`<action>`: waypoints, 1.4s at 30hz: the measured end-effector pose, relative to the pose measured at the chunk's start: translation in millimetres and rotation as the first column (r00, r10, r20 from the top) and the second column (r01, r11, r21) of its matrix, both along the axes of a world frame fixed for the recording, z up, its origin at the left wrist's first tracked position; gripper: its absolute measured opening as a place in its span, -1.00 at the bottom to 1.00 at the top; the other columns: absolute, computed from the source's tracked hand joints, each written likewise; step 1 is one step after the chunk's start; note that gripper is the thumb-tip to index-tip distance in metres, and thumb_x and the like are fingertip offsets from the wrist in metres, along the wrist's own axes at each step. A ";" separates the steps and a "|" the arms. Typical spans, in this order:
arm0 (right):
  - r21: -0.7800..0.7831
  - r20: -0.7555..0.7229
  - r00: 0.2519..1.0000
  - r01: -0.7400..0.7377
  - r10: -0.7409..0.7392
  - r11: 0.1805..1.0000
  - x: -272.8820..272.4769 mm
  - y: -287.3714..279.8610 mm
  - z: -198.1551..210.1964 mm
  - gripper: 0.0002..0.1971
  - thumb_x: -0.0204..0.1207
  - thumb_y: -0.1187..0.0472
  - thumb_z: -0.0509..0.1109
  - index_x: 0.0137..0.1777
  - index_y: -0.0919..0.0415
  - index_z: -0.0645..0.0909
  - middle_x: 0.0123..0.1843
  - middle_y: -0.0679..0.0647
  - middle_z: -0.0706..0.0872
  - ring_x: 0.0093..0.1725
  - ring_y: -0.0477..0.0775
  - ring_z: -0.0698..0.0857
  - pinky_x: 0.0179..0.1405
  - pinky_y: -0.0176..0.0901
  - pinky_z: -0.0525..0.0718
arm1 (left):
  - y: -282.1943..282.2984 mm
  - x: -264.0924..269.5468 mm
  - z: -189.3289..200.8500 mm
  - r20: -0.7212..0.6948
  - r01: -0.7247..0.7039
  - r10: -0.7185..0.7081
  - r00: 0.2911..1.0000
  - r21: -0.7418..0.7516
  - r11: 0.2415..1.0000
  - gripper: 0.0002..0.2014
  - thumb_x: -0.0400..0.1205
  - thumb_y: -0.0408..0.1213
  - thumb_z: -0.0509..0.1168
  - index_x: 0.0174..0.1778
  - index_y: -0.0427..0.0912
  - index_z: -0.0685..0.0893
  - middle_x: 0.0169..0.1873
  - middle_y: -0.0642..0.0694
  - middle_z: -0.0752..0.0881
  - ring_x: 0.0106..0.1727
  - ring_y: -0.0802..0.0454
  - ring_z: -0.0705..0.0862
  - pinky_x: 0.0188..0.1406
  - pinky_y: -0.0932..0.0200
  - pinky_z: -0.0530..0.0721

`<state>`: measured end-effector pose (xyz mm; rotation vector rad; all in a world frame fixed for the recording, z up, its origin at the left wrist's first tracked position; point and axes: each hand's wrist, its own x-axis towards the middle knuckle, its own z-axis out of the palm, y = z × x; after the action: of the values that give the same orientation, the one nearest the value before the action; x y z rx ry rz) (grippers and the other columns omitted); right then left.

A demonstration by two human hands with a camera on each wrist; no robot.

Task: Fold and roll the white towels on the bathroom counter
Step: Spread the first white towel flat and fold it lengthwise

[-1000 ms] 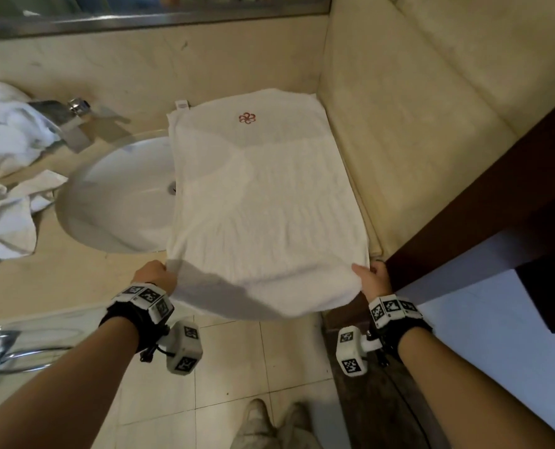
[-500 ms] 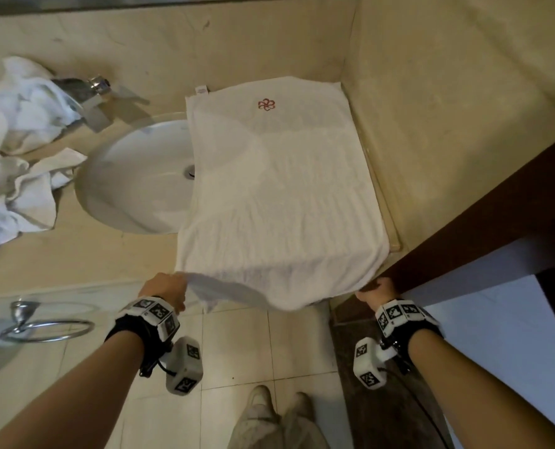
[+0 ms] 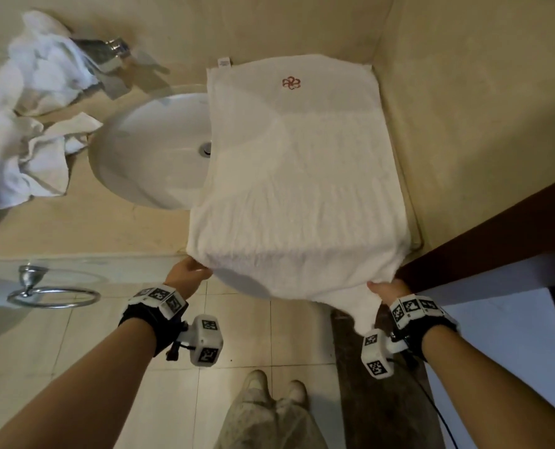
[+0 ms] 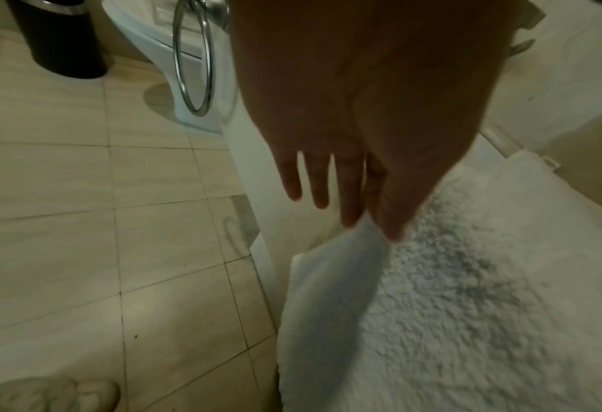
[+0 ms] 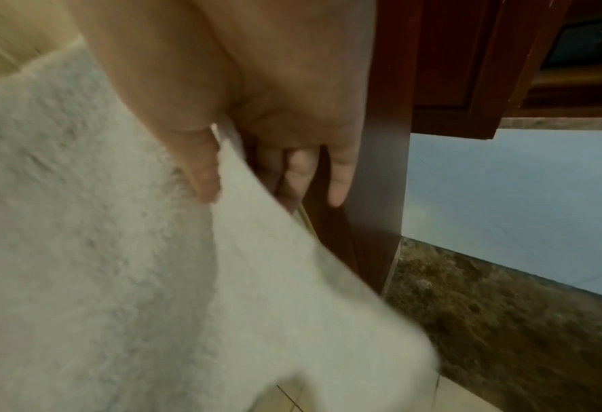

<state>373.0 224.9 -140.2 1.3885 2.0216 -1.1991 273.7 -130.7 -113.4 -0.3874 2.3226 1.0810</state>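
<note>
Flat white terry towel with red flower emblem [image 3: 298, 189] spread partly over oval white basin [image 3: 149, 150].
Near corners pinched by left hand [image 3: 187, 275] and right hand [image 3: 388, 291].

The towel [image 3: 295, 176] hides the sink's [image 3: 149, 157] right side; the crumpled towels [image 3: 16, 131] are cut off at the frame's left edge; the right hand's [image 5: 257, 111] fingertips look blurred.

We're in a bathroom, hotel-style: a white oval sink [image 3: 146, 153] set in a beige stone surface [image 3: 75, 228], a chrome faucet [image 3: 107, 53] at the wall, a chrome towel ring [image 3: 54, 294] below, a toilet [image 4: 158, 41], a tiled floor [image 3: 237, 335], and white towels [image 3: 26, 124] heaped beside the basin.
</note>
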 end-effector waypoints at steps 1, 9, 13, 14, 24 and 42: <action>-0.022 -0.033 0.999 0.017 -0.018 1.000 -1.9 0.9 5.8 -0.55 0.57 0.25 0.35 0.37 0.51 0.45 0.37 0.39 0.56 0.35 0.37 0.55 0.38 0.10 0.51 | 0.4 0.4 2.2 -0.001 0.026 -0.026 1.000 0.057 0.998 -0.71 0.58 -0.43 0.32 0.22 -0.34 0.57 0.12 -0.28 0.65 0.24 -0.24 0.60 0.13 0.06 0.50; -0.137 -0.182 0.983 -0.026 0.001 0.990 -36.2 16.9 49.8 -0.45 0.55 -0.05 0.32 0.35 0.40 0.54 0.30 0.32 0.64 0.27 0.30 0.63 0.38 0.16 0.54 | 23.7 -16.2 53.5 -0.027 0.045 -0.040 0.999 0.239 0.970 -0.70 0.54 -0.59 0.28 -0.40 -0.18 0.42 -0.42 -0.16 0.49 -0.36 -0.03 0.47 -0.33 0.19 0.53; -0.095 -0.268 0.963 0.008 -0.034 0.995 -57.0 19.3 100.6 -0.44 0.59 -0.04 0.29 0.45 0.33 0.45 0.38 0.27 0.58 0.33 0.24 0.59 0.40 0.04 0.52 | 37.6 -45.9 100.3 -0.088 -0.048 0.090 0.992 0.398 0.916 -0.71 0.59 -0.61 0.19 -0.37 -0.18 0.44 -0.37 -0.13 0.51 -0.33 0.01 0.52 -0.36 0.28 0.61; -0.115 -0.318 0.945 0.041 -0.076 0.992 -64.4 22.6 110.3 -0.46 0.63 -0.01 0.24 0.47 0.36 0.41 0.39 0.26 0.56 0.33 0.23 0.58 0.34 0.03 0.54 | 40.4 -54.4 113.2 -0.103 -0.093 0.159 0.982 0.465 0.880 -0.71 0.60 -0.61 0.18 -0.36 -0.18 0.44 -0.35 -0.12 0.53 -0.30 0.03 0.55 -0.31 0.25 0.62; -0.038 -0.411 0.911 -0.067 0.045 0.997 -98.7 15.0 121.7 -0.46 0.58 0.15 0.34 0.52 0.21 0.29 0.38 0.23 0.56 0.15 0.13 0.56 0.12 -0.12 0.47 | 57.2 -85.9 109.4 -0.091 -0.054 0.077 0.993 0.232 0.971 -0.54 0.61 -0.45 0.28 0.44 -0.31 0.40 0.36 -0.36 0.52 0.07 -0.07 0.51 -0.25 0.25 0.49; 0.288 -0.194 0.918 -0.283 0.345 0.915 -160.0 8.9 92.2 -0.29 0.53 0.06 0.37 0.60 0.07 0.11 0.46 0.21 0.47 0.36 0.26 0.54 0.22 -0.09 0.50 | 94.5 -137.2 48.7 -0.194 0.295 -0.290 0.937 -0.001 0.955 -0.29 0.47 -0.38 0.44 0.53 -0.12 0.31 0.38 -0.19 0.49 0.29 -0.23 0.60 0.30 -0.02 0.58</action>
<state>213.0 233.8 -48.0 0.9961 2.5306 -1.0310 136.5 -36.2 -64.7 0.0795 2.4312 1.0388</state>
